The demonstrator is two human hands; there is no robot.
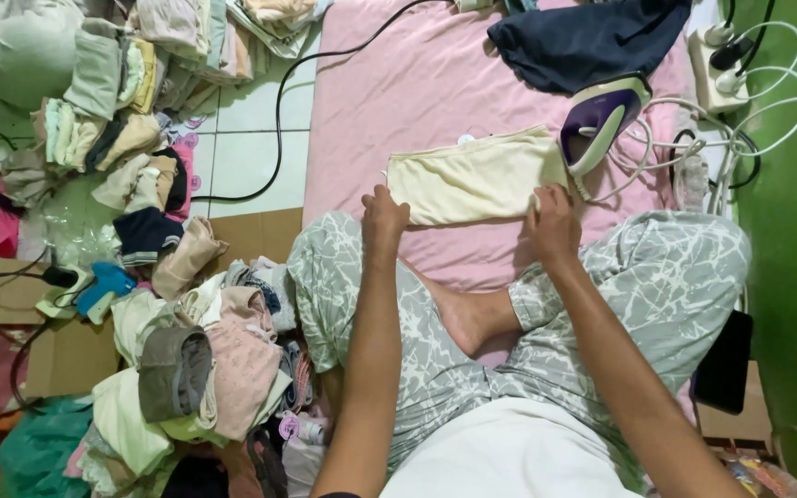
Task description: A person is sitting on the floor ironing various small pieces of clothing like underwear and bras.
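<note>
Two hands on one pale yellow garment (474,180), spread flat on the pink sheet (389,92): left hand (385,217) pinching its near-left corner, right hand (551,226) clasping the near-right edge. Already smooth and part-folded, apparently. Iron (599,120) parked just beside. Folded piles (131,138) on the floor, dark blue garment (583,41) waiting.

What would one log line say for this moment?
left hand: on cream garment | right hand: on its other corner | iron: beside, on pink sheet

Both hands, left (384,218) and right (551,226), gripping folded cream cloth (474,177) on pink sheet (398,101), purple iron (599,120) beside
</note>
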